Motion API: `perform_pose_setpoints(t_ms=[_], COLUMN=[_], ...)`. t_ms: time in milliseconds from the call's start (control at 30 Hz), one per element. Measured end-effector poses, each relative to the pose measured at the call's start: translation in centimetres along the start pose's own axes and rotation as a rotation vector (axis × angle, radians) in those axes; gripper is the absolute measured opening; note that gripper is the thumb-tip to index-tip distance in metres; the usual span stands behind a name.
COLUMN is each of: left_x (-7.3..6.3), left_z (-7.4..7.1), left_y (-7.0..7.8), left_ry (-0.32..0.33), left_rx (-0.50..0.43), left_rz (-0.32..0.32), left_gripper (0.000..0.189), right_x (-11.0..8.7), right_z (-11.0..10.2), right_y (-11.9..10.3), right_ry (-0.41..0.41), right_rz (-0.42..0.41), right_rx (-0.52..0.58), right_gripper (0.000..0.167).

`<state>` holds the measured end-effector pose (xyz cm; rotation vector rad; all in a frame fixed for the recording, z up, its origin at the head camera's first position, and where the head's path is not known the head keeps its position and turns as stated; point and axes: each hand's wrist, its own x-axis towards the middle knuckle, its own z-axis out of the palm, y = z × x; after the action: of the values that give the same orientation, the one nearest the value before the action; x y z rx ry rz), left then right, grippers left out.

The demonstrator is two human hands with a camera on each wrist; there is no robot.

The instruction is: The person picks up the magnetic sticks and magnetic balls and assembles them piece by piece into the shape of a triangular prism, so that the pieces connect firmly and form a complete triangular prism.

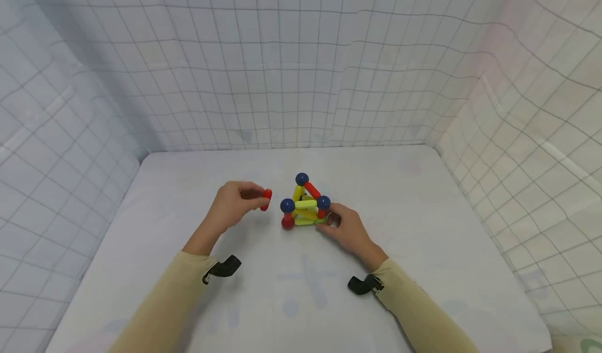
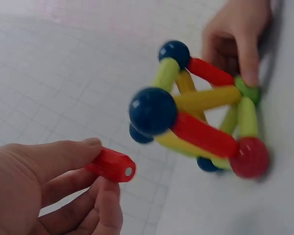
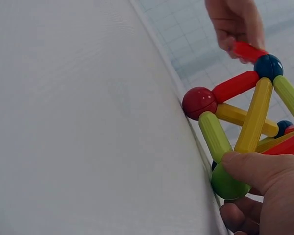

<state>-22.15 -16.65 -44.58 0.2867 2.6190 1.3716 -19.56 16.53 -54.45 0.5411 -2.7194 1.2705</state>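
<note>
A frame of magnetic rods and balls [image 1: 305,204] stands on the table, built from red, yellow and light green rods with several dark blue balls. At its base sit a red ball [image 2: 250,157] and a green ball [image 3: 229,182]. Left of the frame, my left hand [image 1: 231,205] pinches a loose red magnetic rod [image 1: 266,200] between thumb and fingers, apart from the frame. A round silvery magnet [image 2: 129,172] shows on the rod's end. My right hand [image 1: 350,230] grips the green ball at the near right corner, its thumb over the ball and the end of a rod.
The white table [image 1: 301,311] carries faint printed marks near its front. Pale grid-patterned cloth walls [image 1: 296,81] rise behind it and on both sides. A black strap [image 1: 226,267] hangs at the left cuff and another black strap [image 1: 362,285] at the right.
</note>
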Motion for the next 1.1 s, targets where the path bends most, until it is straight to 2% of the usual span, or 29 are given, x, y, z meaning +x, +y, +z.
perform_pose_setpoints(t_ms=[67, 133, 233, 333, 400, 633, 867, 1000, 1100], left_x=[1.4, 2.5, 3.4, 3.4, 3.3, 3.4, 3.4, 3.4, 3.2], left_z=[0.1, 0.4, 1.1, 1.8, 2.1, 2.3, 2.4, 2.4, 2.3], left_y=[1.3, 2.2, 2.7, 2.6, 2.6, 3.2, 3.2, 3.1, 3.0], left_ry=[0.039, 0.057, 0.034, -0.026, -0.051, -0.056, -0.118, -0.103, -0.061], left_rx=[-0.103, -0.161, -0.163, -0.120, -0.090, 0.020, 0.065, 0.074, 0.094], left_rz=[-0.011, -0.033, -0.088, -0.130, -0.132, -0.109, -0.131, -0.116, -0.058], left_gripper=[0.035, 0.038, 0.040, 0.040, 0.041, 0.039, 0.036, 0.040, 0.048], right_x=[0.1, 0.2, 0.2, 0.1, 0.1, 0.5, 0.3, 0.4, 0.5], right_z=[0.2, 0.5, 1.2, 1.7, 1.8, 1.6, 1.9, 2.0, 1.9], right_y=[0.0, 0.0, 0.0, -0.3, -0.6, -1.1, -0.7, -0.5, -0.4], right_ry=[0.006, 0.004, -0.020, -0.041, -0.038, -0.024, -0.027, -0.013, -0.012], right_rz=[0.002, 0.005, 0.011, 0.011, 0.009, -0.011, -0.013, -0.030, -0.024], right_rx=[0.005, 0.008, 0.006, 0.005, 0.008, 0.011, 0.018, 0.025, 0.026], right_gripper=[0.028, 0.028, 0.030, 0.033, 0.033, 0.030, 0.031, 0.031, 0.031])
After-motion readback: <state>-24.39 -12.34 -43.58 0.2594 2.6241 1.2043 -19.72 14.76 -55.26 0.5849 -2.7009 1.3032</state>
